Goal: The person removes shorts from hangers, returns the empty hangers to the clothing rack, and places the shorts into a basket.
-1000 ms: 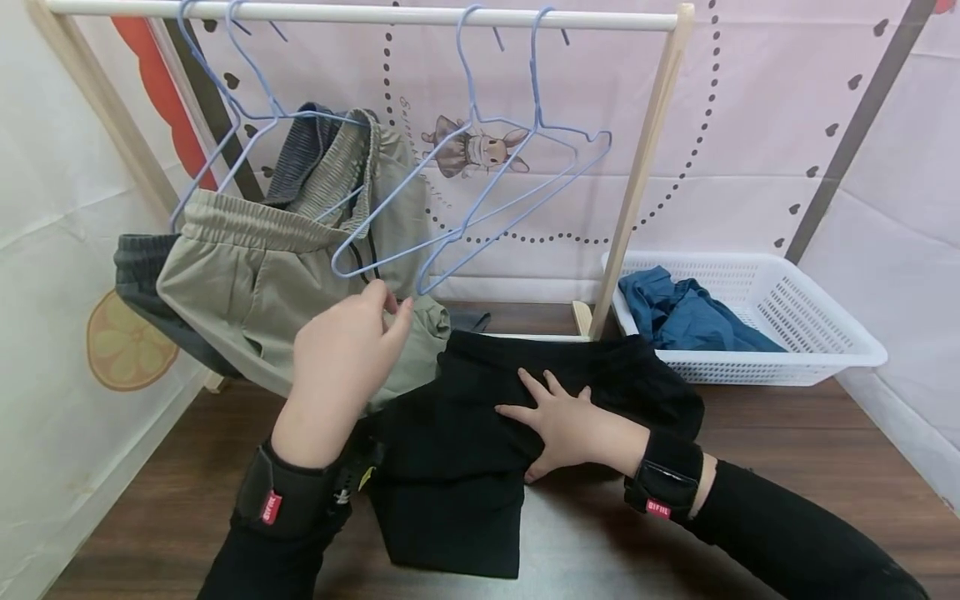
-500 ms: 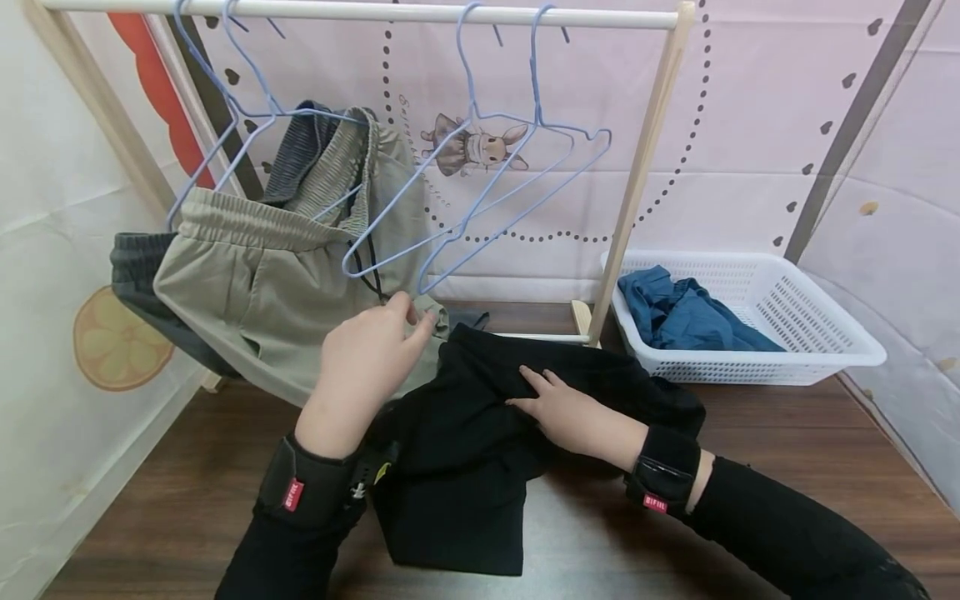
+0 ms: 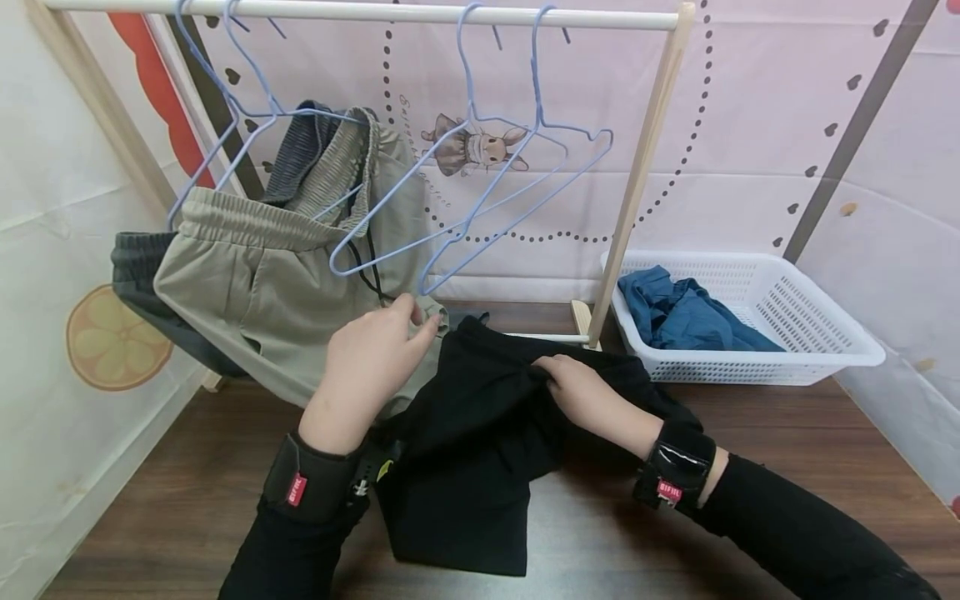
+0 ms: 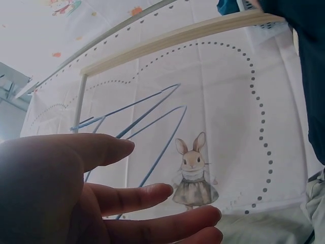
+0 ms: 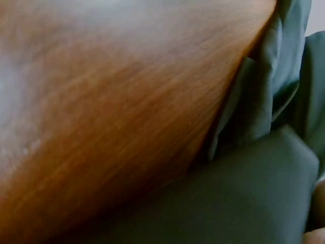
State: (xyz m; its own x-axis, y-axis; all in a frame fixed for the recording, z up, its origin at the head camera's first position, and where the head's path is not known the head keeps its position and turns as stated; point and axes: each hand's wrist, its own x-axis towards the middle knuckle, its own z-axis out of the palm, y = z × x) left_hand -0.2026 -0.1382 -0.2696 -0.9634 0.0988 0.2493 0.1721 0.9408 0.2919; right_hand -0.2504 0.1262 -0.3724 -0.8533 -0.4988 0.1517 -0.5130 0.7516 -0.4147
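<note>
Black pants (image 3: 465, 521) lie bunched on the table in the head view, one leg hanging toward the front. My right hand (image 3: 588, 404) pinches a fold of them near the waistband. In the right wrist view the cloth (image 5: 223, 198) fills the lower right and mostly hides the fingers. My left hand (image 3: 371, 358) is above the pants' left side, beneath the lower corners of two bare blue hangers. Its thumb and fingers (image 4: 137, 198) are apart with nothing between them in the left wrist view. One hanger (image 3: 470, 92) is left of the other hanger (image 3: 536, 92).
A white rod (image 3: 360, 12) on wooden posts carries the hangers. Grey-green pants (image 3: 285, 292) and darker pants (image 3: 142, 258) hang at left, close to my left hand. A white basket (image 3: 832, 354) with a blue garment (image 3: 690, 321) stands at right.
My right hand's spread fingers have closed on the black pants and drawn the cloth into a raised fold. My left hand has moved slightly right and down.
</note>
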